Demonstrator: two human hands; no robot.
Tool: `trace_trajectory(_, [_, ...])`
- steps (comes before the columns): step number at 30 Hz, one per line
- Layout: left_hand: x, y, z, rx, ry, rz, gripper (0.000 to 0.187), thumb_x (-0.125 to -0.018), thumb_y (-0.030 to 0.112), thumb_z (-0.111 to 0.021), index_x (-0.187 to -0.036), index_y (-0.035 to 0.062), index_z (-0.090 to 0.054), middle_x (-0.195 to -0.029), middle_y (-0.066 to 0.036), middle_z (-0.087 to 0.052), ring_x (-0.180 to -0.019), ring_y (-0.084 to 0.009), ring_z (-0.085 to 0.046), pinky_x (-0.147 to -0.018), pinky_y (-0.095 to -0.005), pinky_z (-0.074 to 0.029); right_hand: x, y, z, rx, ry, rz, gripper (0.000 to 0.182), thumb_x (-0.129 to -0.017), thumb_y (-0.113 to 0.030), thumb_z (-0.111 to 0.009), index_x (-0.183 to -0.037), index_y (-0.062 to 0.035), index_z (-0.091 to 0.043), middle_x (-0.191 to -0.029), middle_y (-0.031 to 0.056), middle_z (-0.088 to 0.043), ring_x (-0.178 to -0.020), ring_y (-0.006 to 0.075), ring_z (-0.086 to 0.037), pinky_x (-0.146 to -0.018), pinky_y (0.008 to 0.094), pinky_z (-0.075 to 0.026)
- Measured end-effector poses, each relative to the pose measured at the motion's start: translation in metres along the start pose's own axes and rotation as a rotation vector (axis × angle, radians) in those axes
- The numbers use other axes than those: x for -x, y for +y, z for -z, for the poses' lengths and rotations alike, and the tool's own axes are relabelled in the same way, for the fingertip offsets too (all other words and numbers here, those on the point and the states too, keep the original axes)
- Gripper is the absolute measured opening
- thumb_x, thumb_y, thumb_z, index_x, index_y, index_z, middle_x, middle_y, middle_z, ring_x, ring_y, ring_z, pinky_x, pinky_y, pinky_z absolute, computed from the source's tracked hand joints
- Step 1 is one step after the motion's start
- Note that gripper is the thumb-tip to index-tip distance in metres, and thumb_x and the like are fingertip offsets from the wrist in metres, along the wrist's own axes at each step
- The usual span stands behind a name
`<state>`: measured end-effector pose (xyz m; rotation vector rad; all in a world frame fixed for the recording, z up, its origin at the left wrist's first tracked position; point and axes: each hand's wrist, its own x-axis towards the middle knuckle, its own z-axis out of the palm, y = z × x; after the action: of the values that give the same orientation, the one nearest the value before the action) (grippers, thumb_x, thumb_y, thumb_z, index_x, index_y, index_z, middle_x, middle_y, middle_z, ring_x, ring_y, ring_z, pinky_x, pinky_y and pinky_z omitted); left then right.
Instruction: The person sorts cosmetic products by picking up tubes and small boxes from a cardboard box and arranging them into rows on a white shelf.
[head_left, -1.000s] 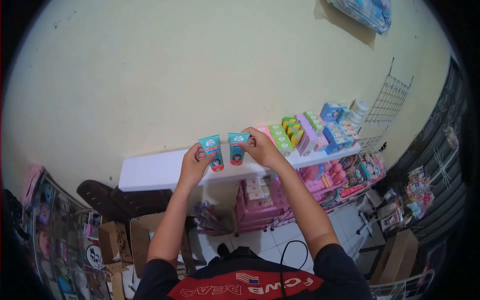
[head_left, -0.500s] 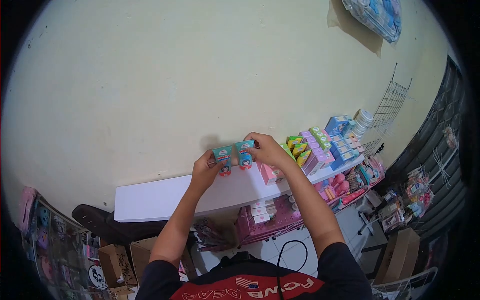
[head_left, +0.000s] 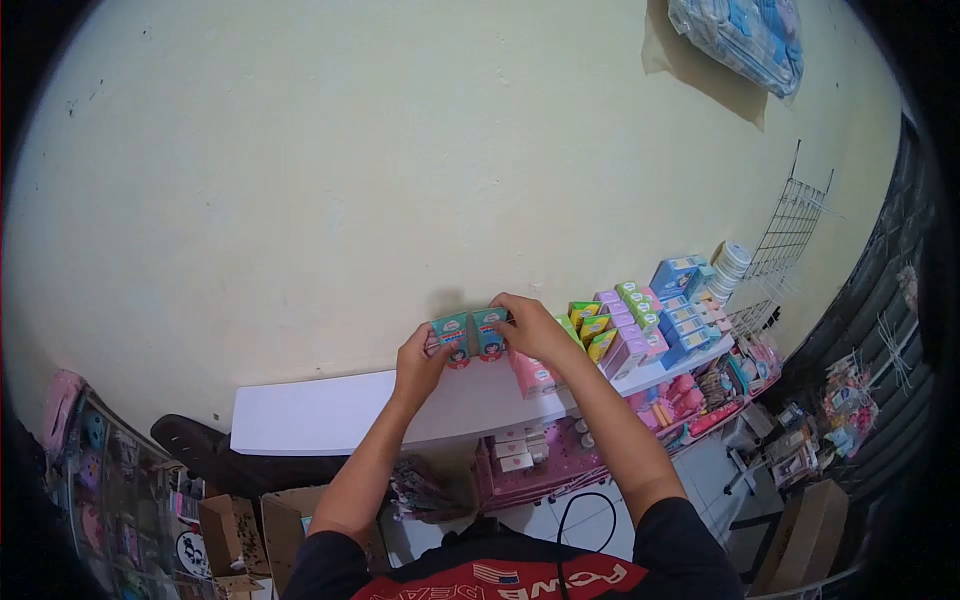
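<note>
Two teal tubes with red caps at the bottom stand side by side near the back of a white shelf (head_left: 310, 410), against the wall. My left hand (head_left: 419, 362) is closed round the left tube (head_left: 453, 333). The right tube (head_left: 489, 332) is held at its upper right edge by my right hand (head_left: 524, 327). Only a narrow gap parts the tubes. A pink box (head_left: 530, 374) sits just below my right hand, with green and yellow packs (head_left: 590, 328) to its right.
Purple boxes (head_left: 625, 350), blue boxes (head_left: 683, 333) and stacked white cups (head_left: 732, 262) continue along the shelf to the right. A wire rack (head_left: 790, 225) leans by the wall. Below are a pink cart (head_left: 510, 483) and cardboard boxes (head_left: 232, 535).
The two tubes have come closer together and lower, onto the shelf beside the pink box. Both hands moved with them. The whole view has shifted slightly.
</note>
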<state>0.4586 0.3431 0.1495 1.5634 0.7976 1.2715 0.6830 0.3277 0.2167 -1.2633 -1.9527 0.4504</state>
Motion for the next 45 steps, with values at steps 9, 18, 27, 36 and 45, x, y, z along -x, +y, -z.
trace_trajectory(9, [0.004, -0.003, -0.019, -0.139, 0.105, -0.084, 0.032, -0.089, 0.002, -0.072, -0.117, -0.0058, -0.059, -0.105, -0.013, -0.068, -0.094, -0.0151, -0.068, -0.079, -0.0274, -0.058, 0.002, 0.001, 0.004, 0.066, -0.011, 0.024, 0.027, -0.084, -0.004, -0.062, -0.11, -0.0005, -0.06, -0.105, 0.023, -0.064, -0.101, 0.0407, -0.062, -0.088, 0.0449, -0.049])
trace_trajectory(18, [0.008, -0.005, -0.017, -0.417, 0.256, -0.226, 0.036, -0.085, 0.002, -0.076, -0.117, -0.0065, -0.061, -0.103, -0.014, -0.06, -0.09, -0.02, -0.067, -0.074, -0.0292, -0.06, 0.004, 0.006, 0.006, 0.02, -0.011, 0.099, 0.026, -0.083, -0.004, -0.061, -0.109, -0.0006, -0.061, -0.104, 0.0226, -0.065, -0.099, 0.0409, -0.062, -0.088, 0.045, -0.049])
trace_trajectory(27, [0.002, -0.002, -0.038, -0.372, 0.226, -0.202, 0.035, -0.085, 0.001, -0.074, -0.118, -0.0036, -0.061, -0.104, -0.012, -0.06, -0.094, -0.0194, -0.067, -0.077, -0.0296, -0.059, 0.008, -0.013, 0.022, -0.011, -0.098, 0.044, 0.032, -0.086, -0.007, -0.066, -0.117, 0.0009, -0.061, -0.106, 0.0192, -0.066, -0.088, 0.0299, -0.066, -0.081, 0.0376, -0.052])
trace_trajectory(36, [-0.002, -0.011, -0.059, -0.402, 0.262, -0.274, 0.035, -0.087, 0.001, -0.071, -0.12, -0.0036, -0.062, -0.104, -0.017, -0.066, -0.09, -0.0223, -0.069, -0.074, -0.0315, -0.059, 0.015, -0.001, 0.02, 0.023, -0.073, 0.02, 0.032, -0.084, -0.008, -0.065, -0.115, 0.0011, -0.062, -0.109, 0.0225, -0.062, -0.103, 0.0398, -0.061, -0.091, 0.0432, -0.05])
trace_trajectory(45, [0.015, -0.025, -0.059, -0.378, 0.155, -0.059, 0.027, -0.092, -0.003, -0.061, -0.118, -0.0013, -0.059, -0.092, -0.01, -0.069, -0.08, -0.0152, -0.067, -0.073, -0.0282, -0.055, 0.019, 0.012, -0.003, 0.081, 0.065, 0.131, 0.03, -0.087, -0.008, -0.063, -0.116, 0.0003, -0.062, -0.11, 0.0207, -0.056, -0.102, 0.0356, -0.06, -0.09, 0.0405, -0.05])
